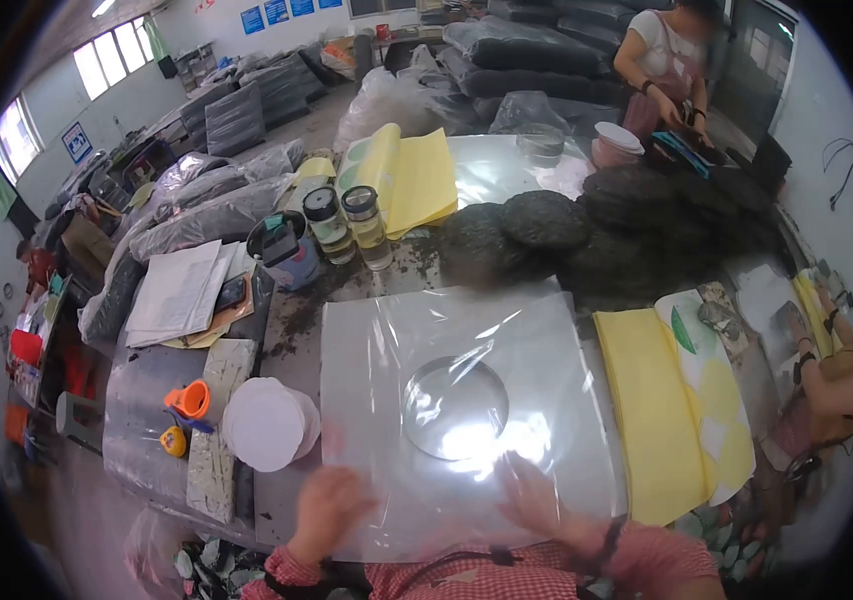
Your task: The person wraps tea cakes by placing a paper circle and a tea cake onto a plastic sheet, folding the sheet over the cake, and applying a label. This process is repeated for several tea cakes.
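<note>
A clear plastic sheet [387, 340] lies over a pale board in front of me, with bright reflections on it. A round ring shape [415, 385] shows at its middle. My left hand [332, 508], blurred, is at the sheet's lower left edge; its fingers are smeared. My right hand [532, 495] is over the lower right part of the sheet, just below the ring, its fingers apart and nothing seen in it. White paper discs [264, 424] are stacked left of the sheet. Folded yellow sheets [650, 410] lie to its right.
Dark round stacks [547, 222] stand behind the sheet. Two lidded jars [367, 230] and a bucket [290, 255] are at back left. An orange tape dispenser [190, 400] lies at left. One co-worker [672, 70] stands at back right; another person's arms [837, 370] show at right.
</note>
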A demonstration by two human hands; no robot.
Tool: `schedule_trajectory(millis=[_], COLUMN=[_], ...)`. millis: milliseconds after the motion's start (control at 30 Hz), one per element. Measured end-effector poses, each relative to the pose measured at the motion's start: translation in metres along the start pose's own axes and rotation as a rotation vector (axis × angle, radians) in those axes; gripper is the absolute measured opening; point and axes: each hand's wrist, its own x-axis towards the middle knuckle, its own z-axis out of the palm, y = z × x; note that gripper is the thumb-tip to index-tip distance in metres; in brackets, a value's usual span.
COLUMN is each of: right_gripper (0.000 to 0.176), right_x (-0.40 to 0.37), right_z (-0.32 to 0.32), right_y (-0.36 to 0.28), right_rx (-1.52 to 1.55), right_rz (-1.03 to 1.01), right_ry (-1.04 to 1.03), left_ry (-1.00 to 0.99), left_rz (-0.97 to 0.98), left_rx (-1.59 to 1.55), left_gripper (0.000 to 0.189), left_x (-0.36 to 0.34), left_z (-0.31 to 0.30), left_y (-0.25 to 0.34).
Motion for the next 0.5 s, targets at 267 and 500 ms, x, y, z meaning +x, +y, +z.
schedule_trajectory(millis=[267, 500], right_gripper=[0.042, 0.060], right_x=[-0.009, 0.292], right_z=[-0.122, -0.144], right_y=[0.005, 0.214], right_rx=[0.110, -0.460], right_rz=[-0.296, 0.056], right_ry=[0.063, 0.434], left_ry=[0.100, 0.175], left_rz=[-0.280, -0.335], left_rx=[0.586, 0.413], left_gripper=[0.041, 0.021], left_x=[-0.017, -0.001], left_z=[0.003, -0.014], left_y=[-0.075, -0.059])
